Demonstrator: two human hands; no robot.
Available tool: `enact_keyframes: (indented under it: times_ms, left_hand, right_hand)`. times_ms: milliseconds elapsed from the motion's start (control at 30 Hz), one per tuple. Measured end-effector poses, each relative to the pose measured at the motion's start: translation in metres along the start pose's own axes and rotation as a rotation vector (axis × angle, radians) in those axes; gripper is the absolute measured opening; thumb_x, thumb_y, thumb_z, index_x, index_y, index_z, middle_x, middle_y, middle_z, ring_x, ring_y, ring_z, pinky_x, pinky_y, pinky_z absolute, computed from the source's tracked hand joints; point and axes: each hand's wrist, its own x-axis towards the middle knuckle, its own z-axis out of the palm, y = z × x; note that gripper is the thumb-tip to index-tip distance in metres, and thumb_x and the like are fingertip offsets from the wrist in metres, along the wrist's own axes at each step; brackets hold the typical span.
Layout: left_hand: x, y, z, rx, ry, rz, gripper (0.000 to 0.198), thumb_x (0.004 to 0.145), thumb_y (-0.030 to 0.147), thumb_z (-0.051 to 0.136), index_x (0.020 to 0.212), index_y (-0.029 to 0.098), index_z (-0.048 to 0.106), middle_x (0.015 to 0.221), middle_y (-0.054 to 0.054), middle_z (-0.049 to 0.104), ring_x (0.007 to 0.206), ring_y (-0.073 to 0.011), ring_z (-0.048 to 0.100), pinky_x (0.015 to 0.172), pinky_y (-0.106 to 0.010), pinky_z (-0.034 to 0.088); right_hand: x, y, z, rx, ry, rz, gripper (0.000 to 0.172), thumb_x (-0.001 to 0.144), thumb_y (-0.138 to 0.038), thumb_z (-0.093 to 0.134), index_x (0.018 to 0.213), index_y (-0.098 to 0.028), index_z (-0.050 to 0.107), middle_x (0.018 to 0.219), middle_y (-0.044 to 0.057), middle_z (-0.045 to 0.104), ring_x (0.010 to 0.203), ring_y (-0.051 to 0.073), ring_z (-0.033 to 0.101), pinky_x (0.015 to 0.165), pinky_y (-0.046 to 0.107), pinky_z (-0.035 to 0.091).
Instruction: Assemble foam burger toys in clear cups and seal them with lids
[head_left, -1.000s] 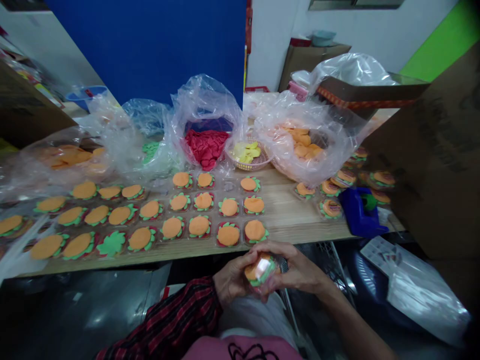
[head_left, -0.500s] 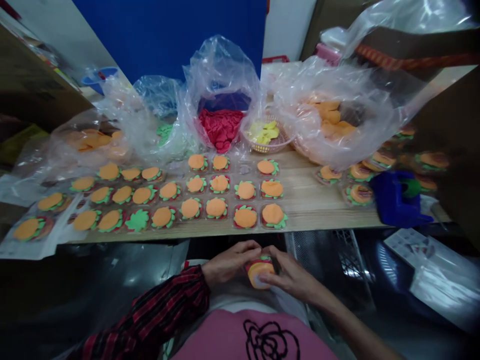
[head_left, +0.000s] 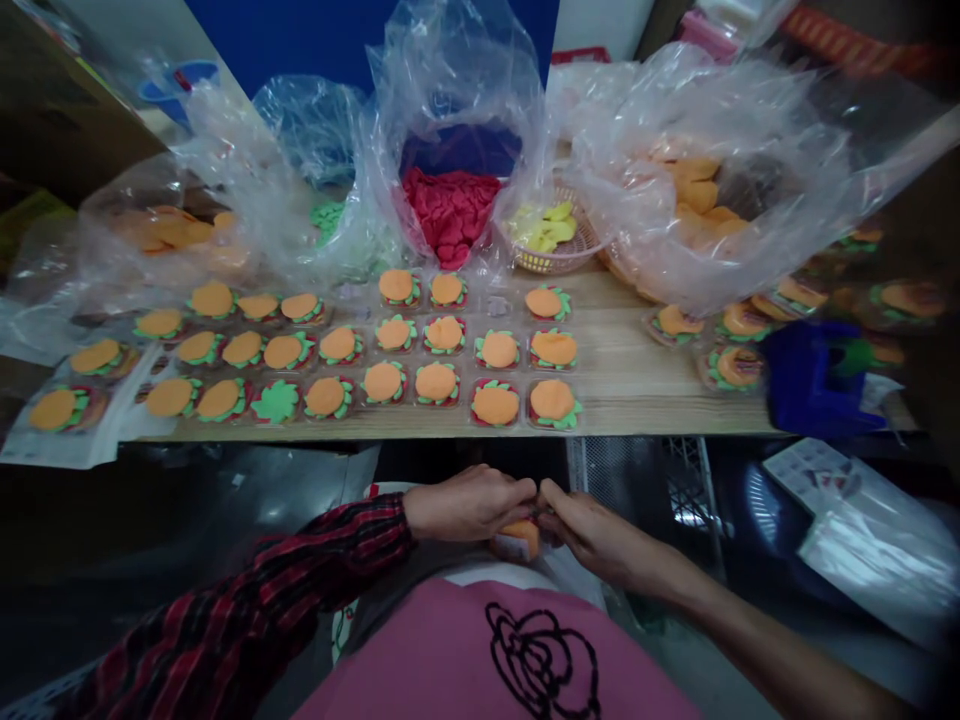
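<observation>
Close to my body, below the table edge, I hold a toy burger (head_left: 516,541) with an orange bun, which looks to be in clear packaging. My left hand (head_left: 471,503), in a red-and-black checked sleeve, curls over its top left side. From the right, my right hand (head_left: 592,528) pinches near its upper edge, fingertips almost meeting the left ones. The fingers hide most of the burger. On the table stand rows of similar boxed burgers (head_left: 436,382); one box shows a green lettuce piece (head_left: 276,402) on top, without a bun.
Behind the rows are clear bags of red pieces (head_left: 450,215), green pieces (head_left: 327,222) and orange buns (head_left: 701,205). A basket (head_left: 551,258) has yellow pieces. A blue tape dispenser (head_left: 806,385) stands at the right, near more burgers. A plastic-wrapped sheet (head_left: 862,545) lies lower right.
My fingers have closed in over the burger's upper edge, the right hand turning from holding its side to a pinch. More of the burger is covered. The view has tilted down slightly.
</observation>
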Motion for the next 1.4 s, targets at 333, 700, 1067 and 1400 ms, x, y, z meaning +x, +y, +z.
enact_keyframes:
  times_ms: [333, 700, 1067, 1400]
  left_hand:
    - [-0.001, 0.007, 0.019, -0.004, 0.021, -0.021, 0.01, 0.084, 0.022, 0.043, 0.085, 0.019, 0.053, 0.081, -0.005, 0.065, 0.068, -0.0152, 0.059, 0.057, -0.022, 0.035]
    - [-0.003, 0.014, 0.026, 0.072, -0.012, -0.18, 0.016, 0.073, 0.009, 0.046, 0.086, 0.016, 0.052, 0.08, -0.011, 0.067, 0.071, -0.0235, 0.063, 0.06, -0.028, 0.041]
    - [-0.008, -0.003, 0.026, -0.452, 0.277, -0.242, 0.016, 0.082, 0.031, 0.049, 0.086, 0.016, 0.052, 0.077, -0.001, 0.058, 0.069, -0.0116, 0.051, 0.061, -0.022, 0.038]
    - [0.011, 0.006, 0.031, -0.995, 0.303, -0.169, 0.043, 0.062, 0.033, 0.074, 0.096, 0.014, 0.056, 0.088, -0.003, 0.06, 0.08, -0.0139, 0.054, 0.07, -0.025, 0.042]
  right_hand:
    - [0.001, -0.008, 0.025, -0.089, 0.151, 0.132, 0.006, 0.081, -0.014, 0.035, 0.079, -0.019, 0.038, 0.066, 0.003, 0.054, 0.057, 0.014, 0.049, 0.053, 0.024, 0.027]
    - [0.005, -0.013, 0.034, -0.186, 0.158, 0.218, 0.007, 0.081, -0.011, 0.038, 0.081, -0.017, 0.043, 0.069, 0.005, 0.059, 0.059, 0.014, 0.052, 0.053, 0.025, 0.023]
    - [-0.001, -0.007, 0.01, 0.09, 0.191, 0.153, 0.014, 0.088, -0.023, 0.037, 0.097, -0.017, 0.046, 0.084, 0.005, 0.061, 0.074, 0.016, 0.057, 0.066, 0.027, 0.041]
    - [-0.03, 0.01, 0.038, 0.356, 0.539, 0.162, 0.045, 0.074, -0.03, 0.065, 0.114, -0.017, 0.051, 0.111, 0.009, 0.062, 0.099, 0.022, 0.059, 0.086, 0.035, 0.049]
